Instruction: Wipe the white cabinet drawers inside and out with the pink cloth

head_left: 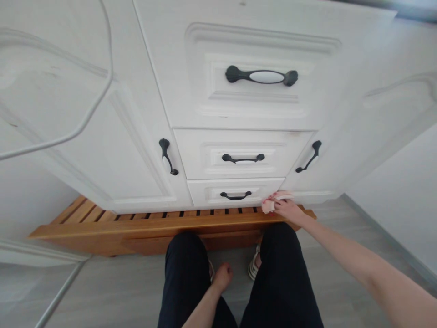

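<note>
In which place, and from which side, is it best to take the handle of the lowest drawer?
Probably by the middle of its bar, from the front: the handle runs sideways and bows outward between its two ends, so there seems room to hook it. The left hand seems the better choice, as the right hand holds a cloth.

No text, label, brand, number or sign is showing legibly anywhere in this view. The pink cloth (268, 206) under the fingers of the person's right hand (288, 210) is bearing small reddish marks, but they are appearing too small and blurred to tell whether they are lettering or just a printed pattern.
</note>
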Demonstrator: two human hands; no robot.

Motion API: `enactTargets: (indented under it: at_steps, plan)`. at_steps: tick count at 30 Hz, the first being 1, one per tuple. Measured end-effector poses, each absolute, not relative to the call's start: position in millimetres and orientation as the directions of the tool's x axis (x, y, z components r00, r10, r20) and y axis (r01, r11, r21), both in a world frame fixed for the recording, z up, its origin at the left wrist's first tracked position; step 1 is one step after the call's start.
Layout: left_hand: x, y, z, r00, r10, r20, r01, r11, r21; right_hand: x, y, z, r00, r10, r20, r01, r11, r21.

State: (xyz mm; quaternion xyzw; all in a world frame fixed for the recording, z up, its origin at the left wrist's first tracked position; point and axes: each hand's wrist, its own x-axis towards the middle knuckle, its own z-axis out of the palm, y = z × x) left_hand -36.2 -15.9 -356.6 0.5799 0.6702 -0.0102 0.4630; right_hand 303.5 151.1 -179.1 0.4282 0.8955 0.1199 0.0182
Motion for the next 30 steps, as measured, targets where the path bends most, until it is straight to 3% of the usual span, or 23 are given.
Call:
enactTargets:
  at_steps: [4, 7, 13, 17, 20, 24, 27, 30]
  plan:
    - [-29, -14, -339, 0.146, 0.833, -0.534, 0.774, 0.240, 0.586, 296, 138, -173, -0.623, 0.763, 0.172, 0.776, 0.574, 0.261]
    - [-22, -14, -332, 0.188, 0.854, -0.486, 0.747, 0.197, 0.635, 227, 133, -180, -0.729, 0.654, 0.204, 0.684, 0.685, 0.249]
    - [-32, -39, -341, 0.223, 0.761, -0.609, 0.802, 0.211, 0.558, 22, 156, -197, -0.898, 0.361, 0.250, 0.410, 0.893, 0.185]
    - [-42, -49, -347, 0.260, 0.731, -0.631, 0.821, 0.177, 0.542, -37, 180, -203, -0.903, 0.353, 0.245, 0.395, 0.906, 0.150]
    - [-44, -44, -350, 0.277, 0.744, -0.608, 0.808, 0.162, 0.567, -12, 185, -213, -0.910, 0.364, 0.199, 0.394, 0.908, 0.142]
    - [-43, -33, -356, 0.253, 0.741, -0.622, 0.805, 0.195, 0.560, 94, 179, -212, -0.895, 0.432, 0.112, 0.444, 0.887, 0.125]
    - [-40, -29, -359, 0.256, 0.739, -0.623, 0.802, 0.197, 0.564, 189, 172, -199, -0.826, 0.560, 0.061, 0.564, 0.819, 0.105]
    - [-37, -30, -360, 0.270, 0.720, -0.640, 0.815, 0.183, 0.550, 262, 158, -185, -0.661, 0.748, 0.058, 0.750, 0.655, 0.094]
